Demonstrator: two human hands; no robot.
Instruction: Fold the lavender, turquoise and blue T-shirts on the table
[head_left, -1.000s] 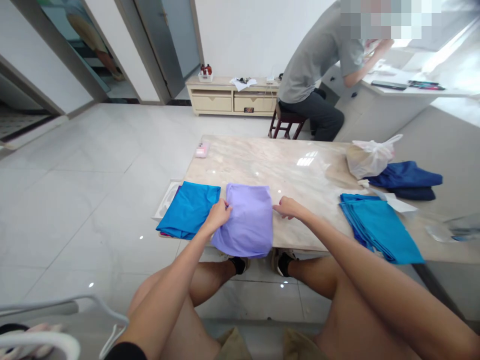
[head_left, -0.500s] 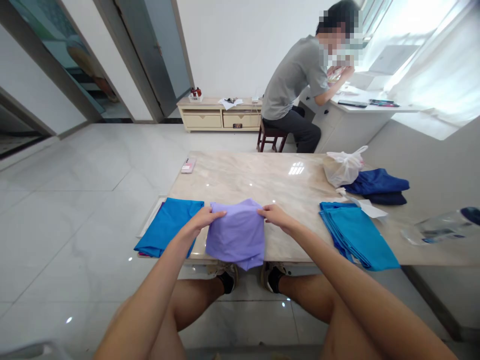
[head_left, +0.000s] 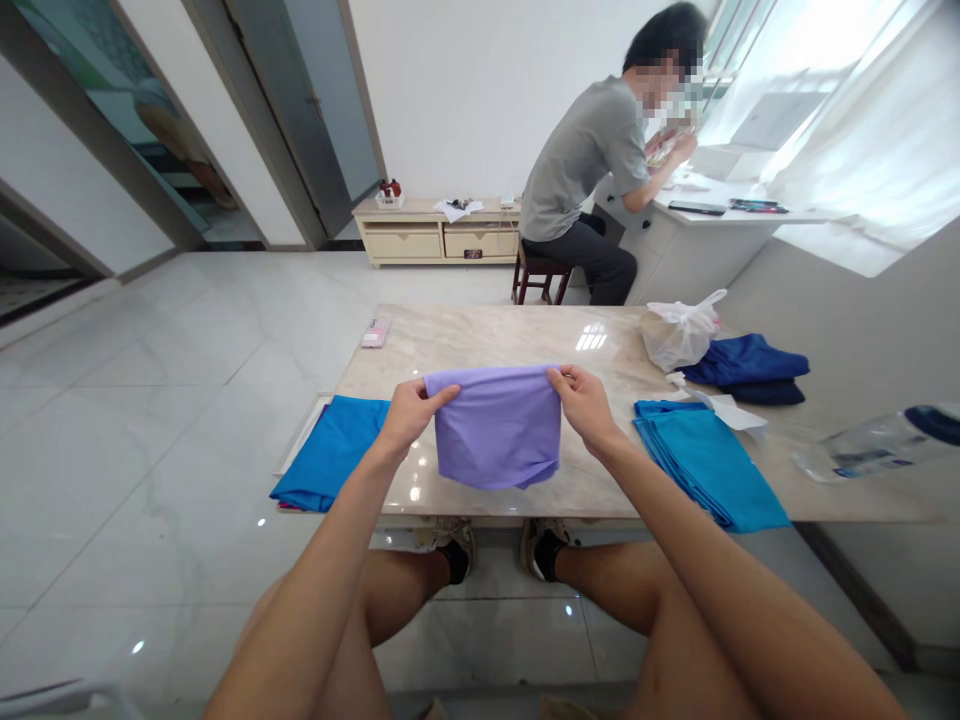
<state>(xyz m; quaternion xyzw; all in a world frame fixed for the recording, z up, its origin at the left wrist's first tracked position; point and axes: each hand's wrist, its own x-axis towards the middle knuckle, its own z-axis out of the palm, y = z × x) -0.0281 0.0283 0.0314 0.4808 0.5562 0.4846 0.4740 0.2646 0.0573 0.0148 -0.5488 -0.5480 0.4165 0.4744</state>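
A folded purple cloth hangs in the air above the near edge of the marble table. My left hand pinches its top left corner and my right hand pinches its top right corner, both closed on the fabric. A folded blue cloth lies on the table's left end, just left of my left hand. A stack of folded blue cloths lies to the right of my right hand.
A white plastic bag and dark blue cloths sit at the table's far right, a pink item at the far left, a clear bottle at right. Another person sits on a stool at a desk behind.
Both hands gripped the purple cloth's far corners and lifted it off the table; it now hangs upright between them instead of lying flat over the table edge.
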